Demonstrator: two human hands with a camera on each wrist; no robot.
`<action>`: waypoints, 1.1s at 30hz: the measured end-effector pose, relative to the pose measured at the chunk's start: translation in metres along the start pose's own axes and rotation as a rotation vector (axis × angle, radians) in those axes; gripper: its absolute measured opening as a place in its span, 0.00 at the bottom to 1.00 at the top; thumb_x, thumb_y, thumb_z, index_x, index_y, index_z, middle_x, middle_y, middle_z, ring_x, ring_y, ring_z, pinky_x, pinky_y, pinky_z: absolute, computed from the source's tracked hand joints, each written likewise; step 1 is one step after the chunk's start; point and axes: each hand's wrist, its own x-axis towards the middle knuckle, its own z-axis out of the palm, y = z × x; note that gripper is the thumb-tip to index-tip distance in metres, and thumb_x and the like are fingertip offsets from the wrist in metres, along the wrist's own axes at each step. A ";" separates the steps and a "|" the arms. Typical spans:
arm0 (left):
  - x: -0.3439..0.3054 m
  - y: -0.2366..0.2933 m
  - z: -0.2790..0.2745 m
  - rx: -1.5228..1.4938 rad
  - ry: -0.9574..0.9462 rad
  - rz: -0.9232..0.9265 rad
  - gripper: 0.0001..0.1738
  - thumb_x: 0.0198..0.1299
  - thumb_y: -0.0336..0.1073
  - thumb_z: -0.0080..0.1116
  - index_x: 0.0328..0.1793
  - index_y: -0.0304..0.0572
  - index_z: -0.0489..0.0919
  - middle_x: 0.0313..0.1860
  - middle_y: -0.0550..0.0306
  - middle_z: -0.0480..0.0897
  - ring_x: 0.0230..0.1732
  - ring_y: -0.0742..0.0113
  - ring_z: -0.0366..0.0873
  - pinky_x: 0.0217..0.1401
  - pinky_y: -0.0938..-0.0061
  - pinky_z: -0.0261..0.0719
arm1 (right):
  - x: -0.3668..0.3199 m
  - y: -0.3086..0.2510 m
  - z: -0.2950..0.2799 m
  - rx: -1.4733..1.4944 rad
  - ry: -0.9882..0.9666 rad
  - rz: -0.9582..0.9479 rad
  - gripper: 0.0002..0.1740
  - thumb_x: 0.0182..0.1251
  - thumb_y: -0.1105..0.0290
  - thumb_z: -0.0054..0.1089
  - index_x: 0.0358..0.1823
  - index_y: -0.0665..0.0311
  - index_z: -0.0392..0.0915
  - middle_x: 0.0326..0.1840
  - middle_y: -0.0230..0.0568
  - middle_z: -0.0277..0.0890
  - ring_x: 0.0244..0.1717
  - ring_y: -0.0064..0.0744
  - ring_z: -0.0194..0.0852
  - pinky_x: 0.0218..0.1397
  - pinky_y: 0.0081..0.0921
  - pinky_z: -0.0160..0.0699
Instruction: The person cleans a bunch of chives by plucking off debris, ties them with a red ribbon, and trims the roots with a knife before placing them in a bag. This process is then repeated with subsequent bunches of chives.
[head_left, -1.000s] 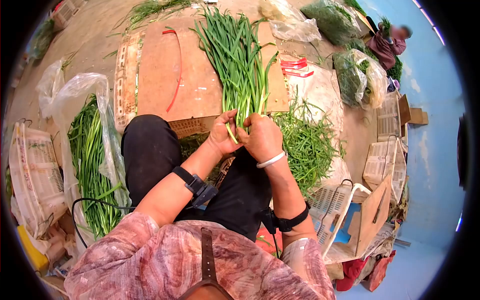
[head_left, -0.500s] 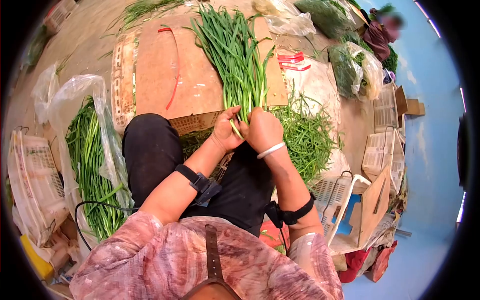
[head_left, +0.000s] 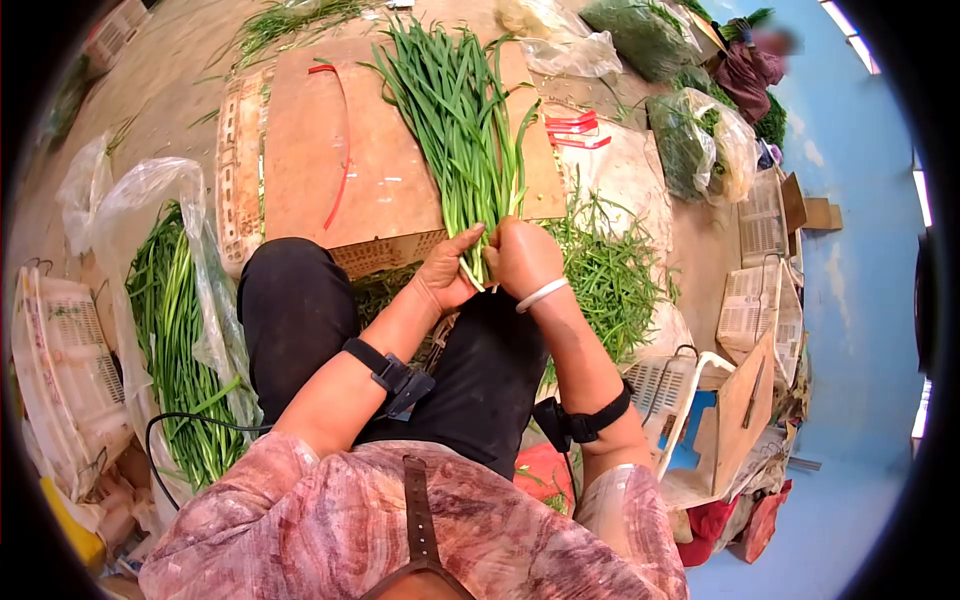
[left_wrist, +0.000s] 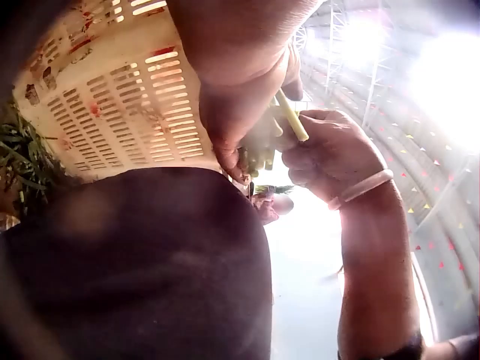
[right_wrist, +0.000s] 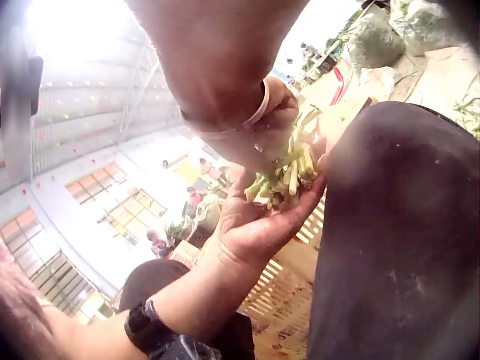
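Brown board (head_left: pixel 300 170) on crate (head_left: pixel 238 160) | greens (head_left: pixel 450 120) on board | blue wall (head_left: pixel 850 350) right

left hand (head_left: pixel 448 270) and right hand (head_left: pixel 527 262): two
bunch of greens (head_left: pixel 462 130) on the counter (head_left: pixel 310 150): one
red strip (head_left: pixel 346 150) on the counter: one
red strips beside it (head_left: pixel 580 143): at least two
wrist bands, white (head_left: pixel 542 295): one
arm-strapped cameras (head_left: pixel 402 388): two
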 end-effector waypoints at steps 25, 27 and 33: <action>-0.006 0.004 -0.002 0.065 0.099 -0.050 0.19 0.58 0.42 0.51 0.51 0.37 0.73 0.45 0.51 0.79 0.45 0.57 0.79 0.47 0.59 0.78 | 0.011 0.009 -0.001 0.318 -0.042 0.009 0.09 0.47 0.67 0.58 0.19 0.68 0.78 0.21 0.56 0.75 0.26 0.52 0.77 0.33 0.39 0.76; -0.004 0.006 -0.004 -0.002 0.025 -0.074 0.19 0.58 0.42 0.50 0.51 0.37 0.74 0.46 0.51 0.79 0.45 0.56 0.79 0.48 0.58 0.77 | 0.011 0.006 -0.003 0.194 0.031 -0.037 0.09 0.48 0.67 0.57 0.20 0.66 0.77 0.22 0.55 0.75 0.26 0.53 0.76 0.33 0.42 0.76; -0.006 0.007 0.005 -0.052 -0.059 -0.072 0.21 0.58 0.42 0.49 0.53 0.35 0.72 0.47 0.46 0.79 0.47 0.50 0.77 0.54 0.50 0.73 | 0.022 0.012 0.000 0.150 0.165 -0.100 0.08 0.52 0.66 0.55 0.26 0.63 0.74 0.23 0.51 0.75 0.27 0.52 0.76 0.30 0.43 0.75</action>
